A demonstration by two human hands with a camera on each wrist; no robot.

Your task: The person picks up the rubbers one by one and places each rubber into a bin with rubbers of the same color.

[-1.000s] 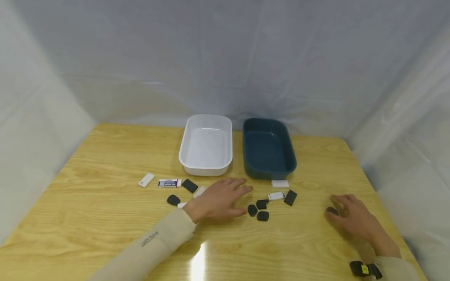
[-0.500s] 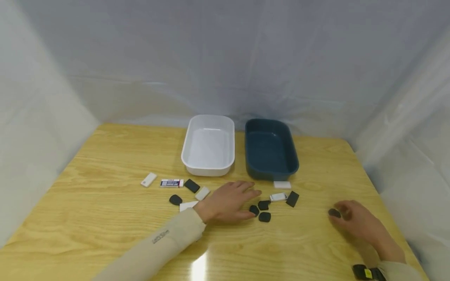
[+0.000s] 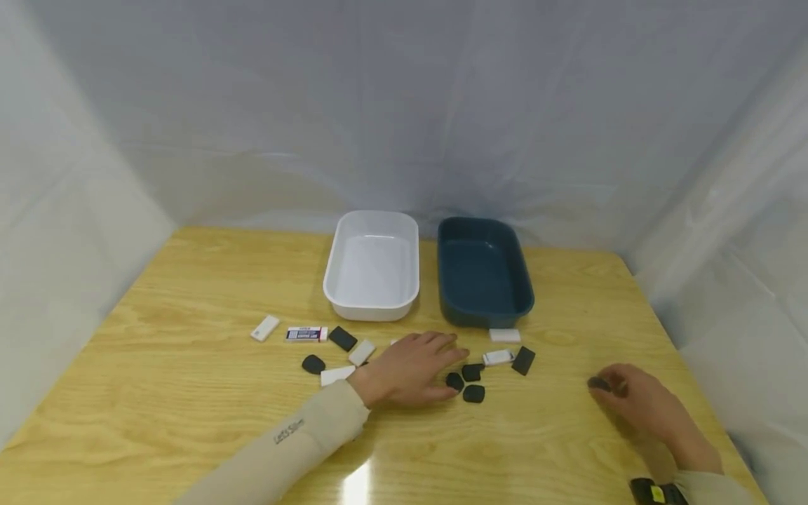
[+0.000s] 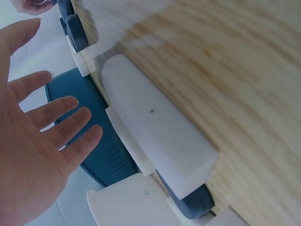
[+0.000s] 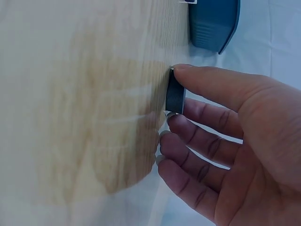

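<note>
My left hand lies flat and open on the wooden table, its fingertips beside a cluster of three small black erasers. In the left wrist view the left hand is spread, holding nothing, above a white eraser. My right hand is at the table's right side and pinches a black eraser. The right wrist view shows that black eraser held between the thumb and forefinger, just off the wood.
A white tray and a dark blue tray stand side by side at the back. Several white erasers and black erasers are scattered left of my left hand; others lie in front of the blue tray.
My left hand slid a little right, up to the black erasers. My right hand's fingers curled round the black eraser and now pinch it.
</note>
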